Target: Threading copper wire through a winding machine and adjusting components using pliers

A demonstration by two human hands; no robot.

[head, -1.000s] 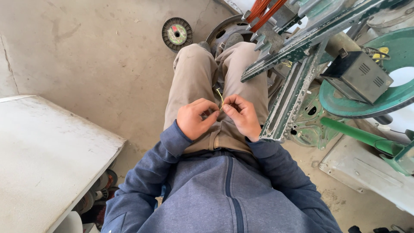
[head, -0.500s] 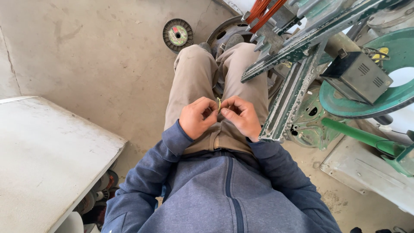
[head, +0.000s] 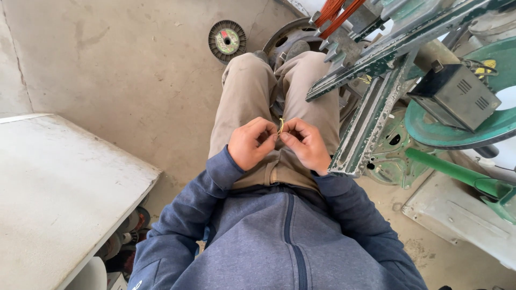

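Person is sitting, looking down at own lap; both hands are meeting over the tan trousers (head: 244, 96), just above the belt line. Left hand (head: 251, 144) is curling its fingers inward, thumb and forefinger pinching closed on the lower part of a small, thin yellow-green strip (head: 280, 127), material too small to tell. Right hand (head: 305, 144) is mirroring it, fingertips pressing together against the same strip from the other side, so both grips are clenching on it with no gap showing between the fingers. The strip is standing roughly upright, poking up between the two sets of fingertips, right at the midline of the lap. Blue-grey zipped sweatshirt sleeves (head: 344, 209) are framing the hands. To the person's right, a weathered green-grey metal frame (head: 371, 123) is leaning close beside the right thigh, with a dark grey ventilated metal box (head: 457, 96) sitting on a round green disc (head: 494, 126) further out. On the concrete floor (head: 118, 64) ahead of the knees, a round grey abrasive disc with a coloured centre label (head: 227, 41) is lying flat. A white dusty worktop (head: 54, 198) is filling the lower left, well apart from the hands.
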